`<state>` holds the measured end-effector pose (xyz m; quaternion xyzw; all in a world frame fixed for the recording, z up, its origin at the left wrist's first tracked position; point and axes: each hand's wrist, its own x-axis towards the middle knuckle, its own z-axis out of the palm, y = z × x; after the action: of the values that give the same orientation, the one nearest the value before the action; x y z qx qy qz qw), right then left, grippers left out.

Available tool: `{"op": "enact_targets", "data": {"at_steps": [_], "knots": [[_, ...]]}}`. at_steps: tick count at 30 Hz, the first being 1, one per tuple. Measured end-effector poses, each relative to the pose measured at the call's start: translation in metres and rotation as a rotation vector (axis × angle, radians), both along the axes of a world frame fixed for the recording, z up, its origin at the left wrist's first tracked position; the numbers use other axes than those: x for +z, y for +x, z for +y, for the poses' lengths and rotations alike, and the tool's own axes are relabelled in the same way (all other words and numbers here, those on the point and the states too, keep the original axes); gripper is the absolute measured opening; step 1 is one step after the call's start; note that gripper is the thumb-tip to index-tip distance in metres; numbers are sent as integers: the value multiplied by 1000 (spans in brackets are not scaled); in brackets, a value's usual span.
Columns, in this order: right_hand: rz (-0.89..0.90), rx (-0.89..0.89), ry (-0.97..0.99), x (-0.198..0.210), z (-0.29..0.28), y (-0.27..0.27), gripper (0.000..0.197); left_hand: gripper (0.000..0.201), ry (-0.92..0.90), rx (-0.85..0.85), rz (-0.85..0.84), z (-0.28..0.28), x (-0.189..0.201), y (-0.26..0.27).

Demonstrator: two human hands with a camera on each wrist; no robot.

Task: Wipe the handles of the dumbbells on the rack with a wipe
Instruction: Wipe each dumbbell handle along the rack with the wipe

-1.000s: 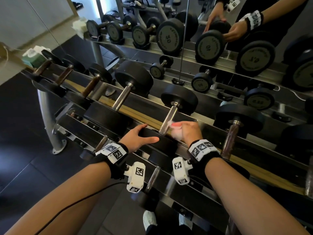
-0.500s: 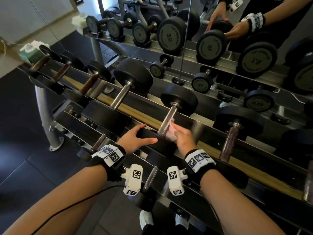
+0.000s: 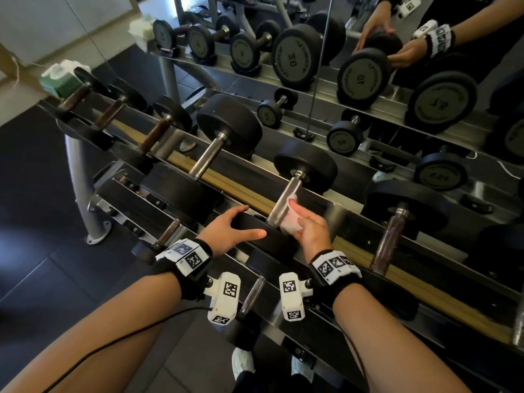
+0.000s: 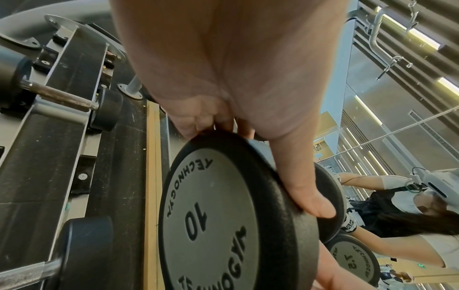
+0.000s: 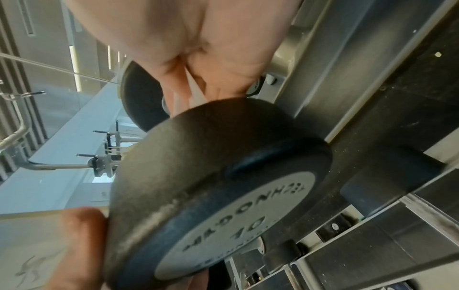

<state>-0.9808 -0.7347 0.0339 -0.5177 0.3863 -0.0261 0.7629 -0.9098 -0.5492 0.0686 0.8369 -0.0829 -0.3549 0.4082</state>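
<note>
On the rack's upper tier lies a black dumbbell marked 10 with a steel handle (image 3: 287,195). My left hand (image 3: 231,228) grips its near head (image 3: 276,241), fingers curled over the top and thumb along the rim; the left wrist view shows the thumb (image 4: 315,206) on that head (image 4: 211,215). My right hand (image 3: 310,229) pinches a crumpled white wipe (image 3: 289,221) and presses it against the right side of the handle's lower end. In the right wrist view the right hand (image 5: 198,49) reaches past the near head (image 5: 223,176), with a sliver of the wipe (image 5: 192,88) between the fingers.
More dumbbells lie on the same tier: a larger one to the left (image 3: 208,158) and one with a rusty handle to the right (image 3: 390,242). A green wipes pack (image 3: 61,80) sits at the rack's far left end. A lower tier (image 3: 252,296) and a mirror (image 3: 360,75) also show.
My right hand has shifted a little along the lower end of the handle with the wipe, which now shows more. The left hand has stayed on the near head.
</note>
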Motion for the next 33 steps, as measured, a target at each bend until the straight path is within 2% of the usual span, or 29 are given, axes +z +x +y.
{"op": "enact_targets", "data": {"at_steps": [2,5,7,11,18,22,26,29,31,33], "knots": [[18,-52,-44,8,-3,1,48,101,1,-7,3,0,2,-1],[29,-139,-100,7,-11,15,23,106,-4,-3,19,0,4,0],[1,-108,-8,7,-7,27,29,105,-8,4,27,0,4,0],[-15,-156,188,-1,1,29,36,102,-13,24,38,-1,3,-1],[100,-77,248,3,-9,18,22,100,18,54,50,-4,4,-1],[49,121,83,13,-17,1,40,96,45,70,71,-6,9,-2],[28,279,-106,39,-30,-10,42,99,222,-49,46,-15,24,4],[38,425,-250,57,-35,-13,39,88,264,-127,-11,-26,41,12],[60,462,-357,67,-35,-10,26,86,184,-144,-70,-32,50,18],[57,490,-508,74,-32,-8,13,74,-68,-73,-46,-36,54,23]]}}
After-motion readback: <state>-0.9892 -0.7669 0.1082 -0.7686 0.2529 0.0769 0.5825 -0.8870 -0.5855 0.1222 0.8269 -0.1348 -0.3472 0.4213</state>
